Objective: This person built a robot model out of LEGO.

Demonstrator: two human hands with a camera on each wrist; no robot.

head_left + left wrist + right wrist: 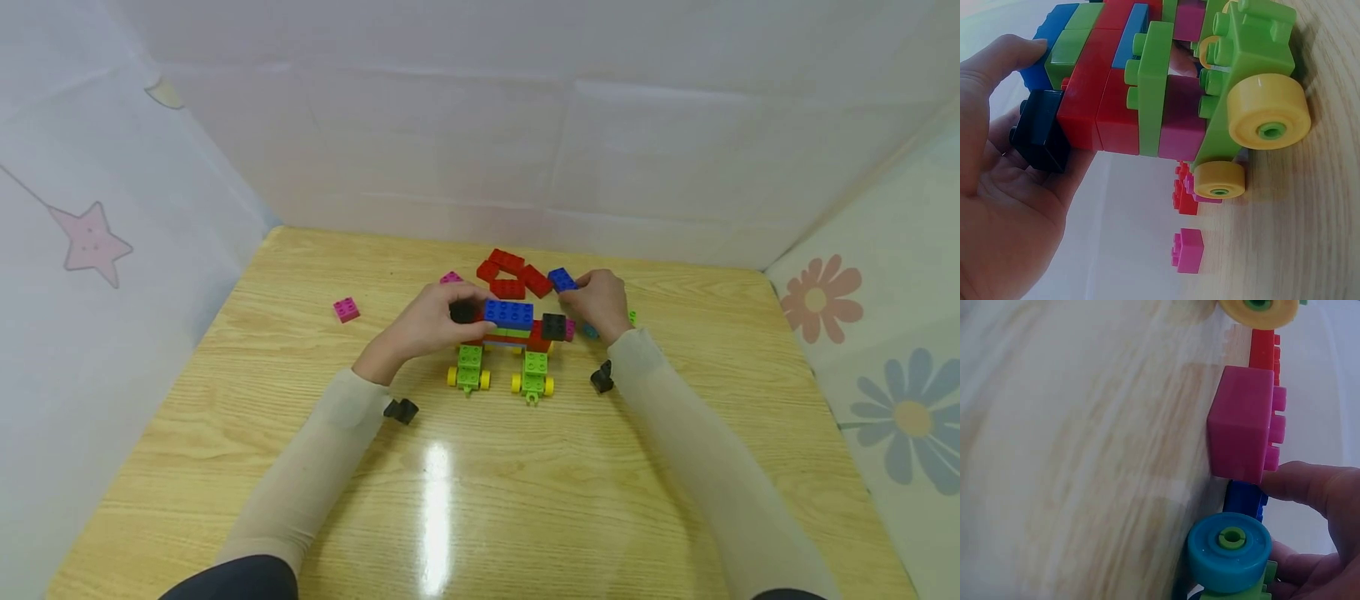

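Note:
A vehicle of toy bricks (1088, 90) stands on the table on light-green wheel bases with yellow wheels. On its top sits a blue brick (508, 314), with black bricks at both ends. My left hand (431, 323) holds the model's upper left part, its thumb on the near side of that blue brick and its fingers behind. Farther back, my right hand (602, 302) pinches another blue brick (562, 280) lying on the table. The right wrist view shows it partly hidden behind a pink brick (1241, 425) and a teal wheel (1225, 553).
Several red bricks (507, 289) lie behind the model. A pink brick (346, 309) lies to the left. Black pieces lie nearer me, one by the left sleeve (401, 411) and one by the right sleeve (602, 377). A white sheet (480, 158) hangs behind the table.

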